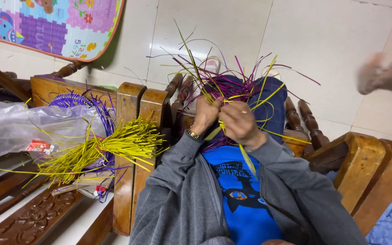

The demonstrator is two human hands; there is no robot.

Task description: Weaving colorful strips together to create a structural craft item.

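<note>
The woven piece (232,88) sits on my lap, above my knees, a tangle of purple and yellow plastic strips with loose ends fanning upward and outward. My left hand (205,113) closes around the near edge of the piece and steadies it; a gold watch (192,134) sits on that wrist. My right hand (239,122) pinches a single yellow strip (246,156), which trails down across my blue shirt (241,190). Both hands are closed on the work; the fingertips themselves are partly hidden among the strips.

Step in hand, as I judge it: interlacing one yellow strip into the purple body while the other hand fixes the weave. The next move calls for tension on the strip and a firm hold at the edge, so that neighbouring ends do not slip out.

To my left, on the carved wooden chair (132,136), lies a bundle of yellow strips (114,145), beside a purple coiled piece (75,102) and a clear plastic bag (19,127). A patterned play mat (69,27) lies on the tiled floor (332,59) beyond.
</note>
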